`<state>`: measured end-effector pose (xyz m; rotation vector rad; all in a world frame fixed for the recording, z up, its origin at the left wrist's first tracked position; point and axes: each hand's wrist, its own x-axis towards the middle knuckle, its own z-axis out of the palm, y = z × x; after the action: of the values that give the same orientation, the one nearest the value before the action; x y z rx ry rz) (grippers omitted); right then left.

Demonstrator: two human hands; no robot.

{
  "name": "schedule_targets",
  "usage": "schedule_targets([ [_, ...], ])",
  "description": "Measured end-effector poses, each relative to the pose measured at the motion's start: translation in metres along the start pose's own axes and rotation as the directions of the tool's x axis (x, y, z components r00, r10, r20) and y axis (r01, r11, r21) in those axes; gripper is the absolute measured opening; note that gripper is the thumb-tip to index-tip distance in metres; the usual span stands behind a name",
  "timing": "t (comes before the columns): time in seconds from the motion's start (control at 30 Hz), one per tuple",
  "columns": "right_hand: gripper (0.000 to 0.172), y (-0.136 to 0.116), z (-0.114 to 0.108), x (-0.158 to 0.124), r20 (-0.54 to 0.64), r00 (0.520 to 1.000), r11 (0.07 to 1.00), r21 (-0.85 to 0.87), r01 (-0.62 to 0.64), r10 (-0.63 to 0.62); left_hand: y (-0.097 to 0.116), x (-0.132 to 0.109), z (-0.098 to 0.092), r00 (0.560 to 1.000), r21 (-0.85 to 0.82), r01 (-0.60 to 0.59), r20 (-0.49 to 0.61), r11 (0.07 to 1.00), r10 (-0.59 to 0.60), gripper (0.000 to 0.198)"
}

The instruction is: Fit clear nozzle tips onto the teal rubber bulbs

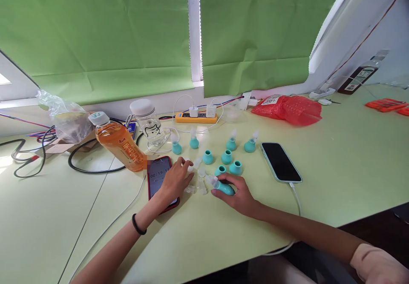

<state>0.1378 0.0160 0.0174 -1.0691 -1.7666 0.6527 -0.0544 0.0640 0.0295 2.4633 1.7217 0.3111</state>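
Pointing its clear tip (211, 180) leftward toward the left hand (175, 178), whose hold on any clear piece (201, 186) is indeterminable, the teal bulb (225, 188) lies sideways, gripped by the right hand (242, 196)

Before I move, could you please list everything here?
Table: one, pale green, throughout
Open bulbs: four, teal, centre
Capped bulbs: four, teal and clear, behind these
Held bulb: one, teal, in right hand
Loose pieces: several, clear, beside held bulb
Phones: two, red case left, pale right
Bottles: two, orange left, dark right
Lidded cup: one, clear, back left
Power strip: one, orange, back
Chargers: two, white, on power strip
Bags: two, red back right, clear back left
Cables: several, mixed, mostly left
Blinds: two, green, back
Items: number unclear, orange, far right
Wristband: one, black, left wrist
Left hand: one, bare, at loose pieces
Right hand: one, bare, around held bulb
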Motion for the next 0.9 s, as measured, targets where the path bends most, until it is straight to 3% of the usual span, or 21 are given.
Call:
schedule_targets([
  [0.13,0.022,0.001,-0.001,0.003,-0.057,0.991,0.986,-0.121,0.116,-0.124,0.018,-0.012,-0.017,0.970,-0.222,-0.207,-0.176,0.953,0.170,0.024],
  [0.23,0.022,0.003,-0.002,0.004,-0.025,0.987,0.963,-0.222,0.152,-0.161,0.033,-0.021,-0.025,0.925,-0.288,-0.371,-0.204,0.883,0.321,0.026],
  [0.4,0.019,0.004,-0.002,0.005,0.004,0.979,0.912,-0.361,0.193,-0.206,0.039,-0.025,-0.016,0.876,-0.122,-0.461,-0.223,0.879,0.428,0.023],
  [0.63,0.013,0.005,0.000,0.004,0.011,0.976,0.915,-0.347,0.208,-0.218,0.040,-0.028,-0.003,0.775,0.155,-0.564,-0.240,0.811,0.584,0.019],
  [0.8,0.011,0.004,0.000,0.003,-0.018,0.967,0.914,-0.331,0.234,-0.254,0.041,-0.032,-0.002,0.733,0.167,-0.599,-0.279,0.783,0.620,0.020],
  [0.9,0.011,0.004,0.000,0.002,-0.021,0.963,0.909,-0.335,0.248,-0.270,0.039,-0.031,-0.001,0.738,0.161,-0.591,-0.290,0.791,0.610,0.019],
])
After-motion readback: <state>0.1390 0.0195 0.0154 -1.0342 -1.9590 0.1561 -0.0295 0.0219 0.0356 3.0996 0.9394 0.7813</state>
